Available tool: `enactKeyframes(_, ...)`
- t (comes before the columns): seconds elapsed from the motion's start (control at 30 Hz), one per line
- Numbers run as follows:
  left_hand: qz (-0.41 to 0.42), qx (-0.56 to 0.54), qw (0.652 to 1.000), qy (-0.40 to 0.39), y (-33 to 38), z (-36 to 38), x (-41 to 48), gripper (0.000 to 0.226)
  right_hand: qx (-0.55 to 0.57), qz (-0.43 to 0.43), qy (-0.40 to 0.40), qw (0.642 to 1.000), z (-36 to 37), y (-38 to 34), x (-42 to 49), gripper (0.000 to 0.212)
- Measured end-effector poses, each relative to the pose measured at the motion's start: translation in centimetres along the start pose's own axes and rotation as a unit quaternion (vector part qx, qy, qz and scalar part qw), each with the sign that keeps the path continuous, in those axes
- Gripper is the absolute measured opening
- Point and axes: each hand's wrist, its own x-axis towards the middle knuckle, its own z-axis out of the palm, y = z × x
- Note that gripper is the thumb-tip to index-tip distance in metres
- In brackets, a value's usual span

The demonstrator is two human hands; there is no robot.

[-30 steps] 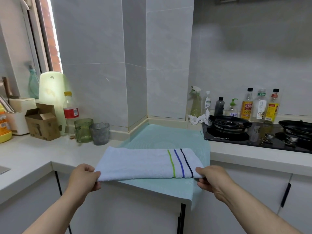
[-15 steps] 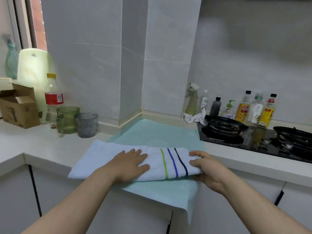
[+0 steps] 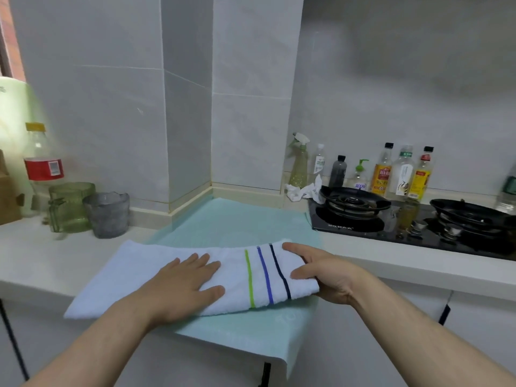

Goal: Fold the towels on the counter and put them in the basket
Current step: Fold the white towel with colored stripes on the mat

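Note:
A white towel [image 3: 125,277] with green, blue and dark stripes near its right end lies folded lengthwise across the counter's front edge. It rests on a pale green towel [image 3: 243,222] spread flat beneath it, whose front hangs over the edge. My left hand [image 3: 184,286] presses flat on the middle of the white towel, fingers straight. My right hand [image 3: 318,275] grips the towel's striped right end, thumb on top and fingers underneath. No basket is in view.
A gas hob [image 3: 405,222] with two burners lies to the right, with several bottles [image 3: 402,174] and a crumpled rag [image 3: 303,191] behind it. Two glass cups [image 3: 89,210] and a red-labelled bottle [image 3: 42,163] stand at the left. A tiled wall column juts out behind.
My left hand let go of the towel's left end and moved onto its middle, pressing flat. My right hand keeps hold of the striped end. The view shifted right and closer.

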Motion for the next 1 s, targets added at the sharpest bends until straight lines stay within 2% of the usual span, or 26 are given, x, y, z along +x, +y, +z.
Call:
enactKeyframes(0.07,-0.001,-0.01,1.0,0.001,0.8,-0.6,-0.3,0.073,0.007,-0.004,-0.01,1.0,-0.7,0.0,-0.8,0.085)
enactKeyframes(0.1,-0.002,-0.017,1.0,-0.004,1.5,-0.8,-0.2,0.075,0.005,-0.007,-0.007,1.0,-1.2,-0.2,-1.4,0.086)
enactKeyframes(0.2,0.004,-0.037,0.999,-0.028,4.3,-1.0,0.2,0.101,-0.006,-0.017,0.015,1.0,-3.0,-1.1,-3.4,0.089)
enactKeyframes(0.23,0.011,-0.042,0.999,-0.031,5.4,-1.0,0.6,0.102,-0.01,-0.018,0.027,0.999,-3.7,-1.4,-4.3,0.089)
enactKeyframes(0.43,0.039,0.004,0.999,-0.024,11.1,0.6,3.0,0.083,-0.015,-0.041,0.08,0.996,-6.1,-3.9,-8.9,0.082)
enactKeyframes(0.53,0.029,0.047,0.998,-0.021,11.8,1.6,3.7,0.104,-0.035,-0.055,0.079,0.995,-5.2,-5.1,-9.4,0.071)
enactKeyframes(0.6,0.024,0.05,0.998,-0.022,11.7,1.6,3.6,0.121,-0.05,-0.068,0.077,0.993,-3.6,-6.2,-9.4,0.055)
enactKeyframes(0.67,0.038,0.024,0.999,-0.004,11.4,1.5,3.2,0.11,-0.062,-0.076,0.082,0.992,-1.7,-7.3,-8.8,0.047)
enactKeyframes(0.73,0.052,-0.131,0.988,0.063,10.9,1.2,2.8,0.083,-0.089,-0.081,0.082,0.989,0.0,-8.0,-7.6,0.057)
enactKeyframes(0.77,0.04,-0.255,0.96,0.107,10.5,0.9,2.5,0.068,-0.101,-0.075,0.074,0.989,0.9,-8.2,-6.9,0.06)
enactKeyframes(0.8,0.012,-0.386,0.91,0.149,9.9,0.3,2.2,0.051,-0.114,-0.069,0.075,0.988,2.1,-8.4,-6.4,0.058)
enactKeyframes(0.83,-0.027,-0.507,0.842,0.184,9.1,-0.6,1.8,0.038,-0.114,-0.061,0.064,0.99,3.3,-8.4,-5.7,0.051)
enactKeyframes(0.87,-0.074,-0.603,0.769,0.196,8.3,-1.5,1.4,0.033,-0.111,-0.053,0.057,0.991,4.5,-8.4,-5.5,0.041)
enactKeyframes(0.9,-0.115,-0.67,0.71,0.185,7.3,-2.1,1.1,0.035,-0.102,-0.042,0.047,0.993,5.5,-8.1,-4.6,0.042)
enactKeyframes(0.93,-0.145,-0.699,0.681,0.162,6.4,-2.5,0.6,0.041,-0.088,-0.035,0.04,0.995,6.7,-7.7,-4.2,0.023)
enactKeyframes(1.0,-0.17,-0.698,0.687,0.113,5.1,-2.6,-0.5,0.051,-0.063,-0.024,0.033,0.997,8.4,-6.1,-2.8,0.049)
